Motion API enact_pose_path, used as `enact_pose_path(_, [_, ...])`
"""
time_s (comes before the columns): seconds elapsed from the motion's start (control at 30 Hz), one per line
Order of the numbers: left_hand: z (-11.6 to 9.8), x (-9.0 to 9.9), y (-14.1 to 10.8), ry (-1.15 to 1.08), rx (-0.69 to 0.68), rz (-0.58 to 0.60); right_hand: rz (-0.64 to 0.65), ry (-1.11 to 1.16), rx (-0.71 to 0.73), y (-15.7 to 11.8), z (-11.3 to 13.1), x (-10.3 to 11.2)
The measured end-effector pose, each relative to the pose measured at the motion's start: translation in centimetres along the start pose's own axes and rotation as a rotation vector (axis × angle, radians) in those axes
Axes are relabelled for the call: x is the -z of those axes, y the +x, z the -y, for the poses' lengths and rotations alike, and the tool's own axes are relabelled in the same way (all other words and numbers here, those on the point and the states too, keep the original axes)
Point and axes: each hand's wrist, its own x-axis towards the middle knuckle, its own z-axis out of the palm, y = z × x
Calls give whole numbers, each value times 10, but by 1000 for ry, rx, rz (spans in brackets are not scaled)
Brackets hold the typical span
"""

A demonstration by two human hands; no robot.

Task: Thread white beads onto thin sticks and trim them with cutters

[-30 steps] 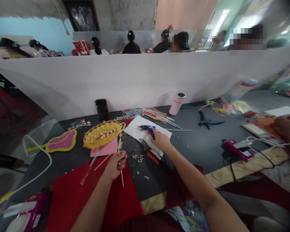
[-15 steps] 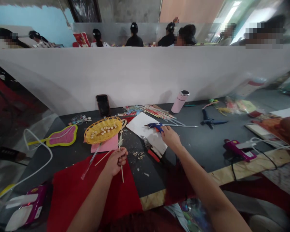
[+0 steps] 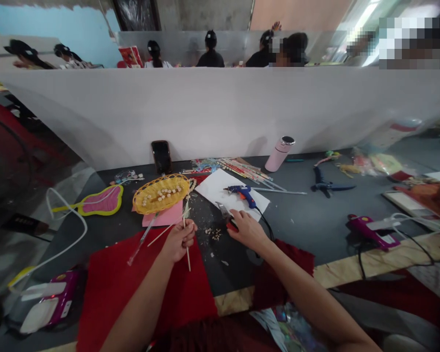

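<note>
My left hand (image 3: 181, 239) is closed around a thin pale stick (image 3: 188, 254), held nearly upright above the red cloth (image 3: 146, 293). My right hand (image 3: 247, 230) lies over the red-handled pliers (image 3: 223, 211), its fingers curled on the handles; the metal jaws show past the fingertips. On the white sheet (image 3: 212, 188) just beyond rests a blue glue gun (image 3: 242, 191) with a clear glue stick in its back. Small pale bits (image 3: 214, 233) lie between my hands. Another thin stick (image 3: 159, 235) is beside my left hand.
A yellow basket (image 3: 141, 208) holding small pale pieces stands on pink paper (image 3: 161, 217). Behind are a phone (image 3: 162, 156), paper-wrapped sticks (image 3: 242, 168) and a pink bottle (image 3: 279, 154). Blue-handled pliers (image 3: 328, 186) and a purple power strip (image 3: 374, 232) lie right. People sit beyond the white partition (image 3: 205, 112).
My right hand has let go of the glue gun, leaving it on the white sheet, and moved down and left onto the pliers. My left hand keeps its stick.
</note>
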Motion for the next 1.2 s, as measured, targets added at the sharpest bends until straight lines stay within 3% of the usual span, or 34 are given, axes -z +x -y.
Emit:
enact_pose_path(0.13, [-3,-6,-6,21,-14,-2,-16,0,-9,12,5,9])
enact_pose_path(0.23, [-7,-12,-10,104,-52,-35,-81,75,96,14,19,26])
enact_pose_path(0.33, [-10,-20,-13,236,-90,-93,-154,387,355,10,40,44])
enact_pose_path(0.43, [-13,-26,-15,350,-117,-113,-136,678,425,6,60,50])
enact_pose_path(0.57, [-15,-31,-18,485,-168,-124,-193,701,401,8,71,37])
enact_pose_path(0.9, [-11,-33,-7,621,-215,-159,-353,528,352,13,65,13])
enact_pose_path(1.07, [-9,-35,5,378,-80,-122,-387,656,262,17,59,-12])
enact_pose_path(1.2, [-7,-24,11,85,13,-65,-431,681,167,16,43,-30])
